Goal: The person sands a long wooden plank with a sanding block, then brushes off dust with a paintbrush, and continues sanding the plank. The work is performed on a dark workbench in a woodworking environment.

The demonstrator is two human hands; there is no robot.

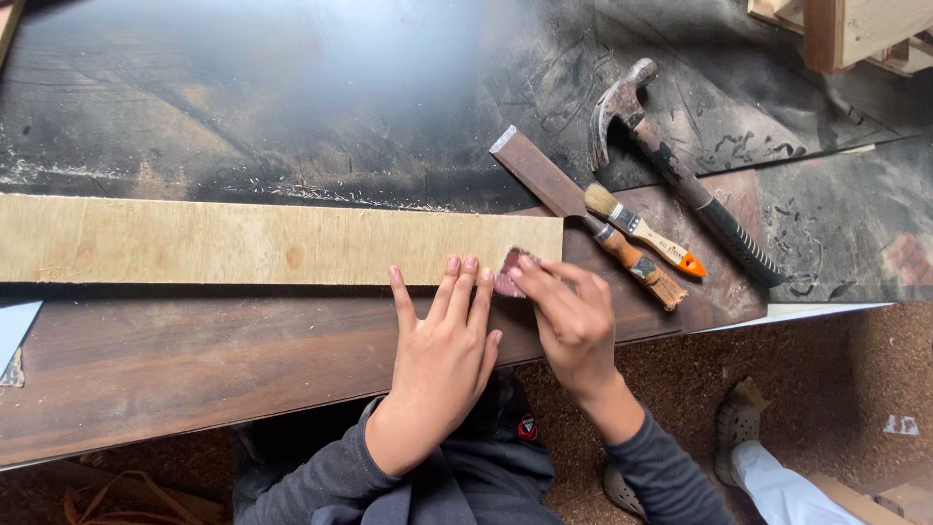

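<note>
Long pale plank [272,241] lies flat across the dark bench [194,360], running from the left edge to mid-frame. Left hand [442,355] is spread flat, grip released, fingertips pressing the plank's near edge, likely to pin it against sliding. Right hand [569,316] pinches a small reddish sanding piece [509,272] against the plank's right end corner, grip clenched on it. Claw hammer [671,160], two brushes [641,243] and a flat bar [539,170] lie parked upper right, clear of the work but within reach.
</note>
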